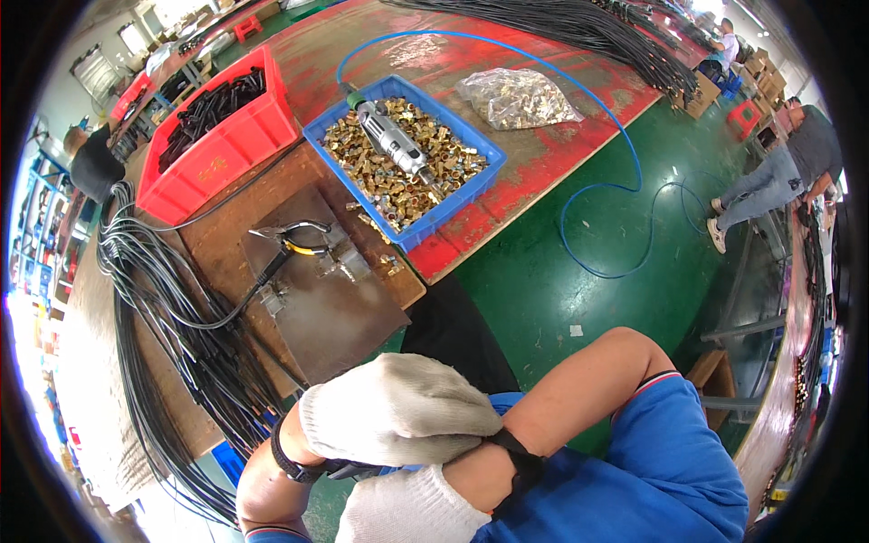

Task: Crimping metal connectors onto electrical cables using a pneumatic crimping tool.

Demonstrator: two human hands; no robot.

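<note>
Both my hands wear white knit gloves and are crossed in front of my body. My left hand, with a black wristband behind its cuff, reaches across my right wrist. Its fingers are bent together on a black wrist strap there. Below it is my right hand, its fingers hidden from view. Ahead on the bench, pliers with black and yellow handles lie on a brown metal plate. A black cable end rests beside them.
A blue tray holds brass fittings, with a grey power tool on top. Its blue hose loops onto the green floor. Nearby stand a red bin of black parts, a plastic bag of fittings and black cables. Other people are farther off.
</note>
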